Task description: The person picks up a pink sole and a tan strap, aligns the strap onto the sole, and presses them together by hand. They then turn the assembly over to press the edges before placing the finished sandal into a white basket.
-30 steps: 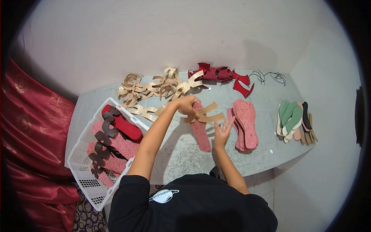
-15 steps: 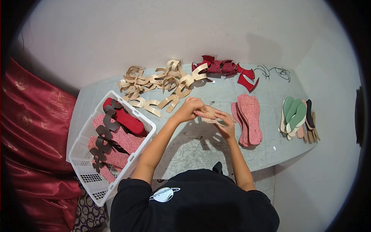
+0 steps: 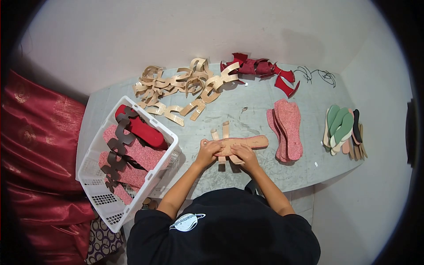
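Note:
A tan shoe insole [image 3: 252, 141] lies crosswise on the table in front of me, its narrow end pointing right. Beneath it sits a beige strap piece [image 3: 225, 129], whose ends stick out on the far and near sides. My left hand [image 3: 207, 152] grips the insole's wide left end, fingers bent over its top. My right hand [image 3: 244, 156] holds the near edge around the middle, fingertips pressing on the surface. Parts of the near strap ends are hidden by my fingers. To the right lies a stack of pink speckled insoles [image 3: 289, 130].
A white plastic basket [image 3: 161, 165] at left holds pink insoles, dark straps and a red shoe form [image 3: 148, 134]. Beige straps [image 3: 176, 81] and red straps [image 3: 256, 67] lie along the wall. Green-topped soles [image 3: 340, 126] and black cord [image 3: 326, 77] are on the right.
My hands have come down from above the table, lowering the beige piece they held. The insole now shows flat over the strap, and both hands rest on it.

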Available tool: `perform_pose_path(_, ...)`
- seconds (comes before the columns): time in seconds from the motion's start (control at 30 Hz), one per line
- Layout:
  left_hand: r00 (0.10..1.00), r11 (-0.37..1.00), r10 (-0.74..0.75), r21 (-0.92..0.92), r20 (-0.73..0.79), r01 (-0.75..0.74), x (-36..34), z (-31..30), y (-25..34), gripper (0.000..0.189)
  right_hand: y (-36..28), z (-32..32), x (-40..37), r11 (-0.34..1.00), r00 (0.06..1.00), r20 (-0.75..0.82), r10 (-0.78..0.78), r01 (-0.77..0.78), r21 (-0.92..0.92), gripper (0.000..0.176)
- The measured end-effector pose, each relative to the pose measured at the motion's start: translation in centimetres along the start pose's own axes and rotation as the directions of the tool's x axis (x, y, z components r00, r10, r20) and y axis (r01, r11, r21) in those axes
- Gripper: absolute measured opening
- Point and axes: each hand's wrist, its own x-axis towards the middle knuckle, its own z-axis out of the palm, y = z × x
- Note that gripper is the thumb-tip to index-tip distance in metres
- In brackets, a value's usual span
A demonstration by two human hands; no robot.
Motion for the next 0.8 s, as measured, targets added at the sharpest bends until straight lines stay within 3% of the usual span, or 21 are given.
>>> perform_pose_path(0.23, 0.999, 0.998, 0.009, 0.058, 0.043, -0.012, -1.7, 0.4, -0.5, 0.018, -0.2, 1.0, -0.8, 0.999, 0.998, 0.028, 0.049, -0.049, 0.012, 0.023)
perform_pose_path(0.53, 0.974, 0.999, -0.015, -0.038, 0.225, 0.024, -1.9, -2.1, 0.8, 0.039, -0.2, 1.2, -1.0, 0.998, 0.996, 0.063, 0.063, -0.063, -0.001, 0.023)
perform_pose_path(0.8, 0.982, 0.999, -0.039, -0.010, 0.185, 0.042, -2.4, -1.1, 0.8, 0.039, -0.7, -0.1, 0.0, 0.988, 0.963, 0.225, 0.151, -0.157, 0.007, 0.027)
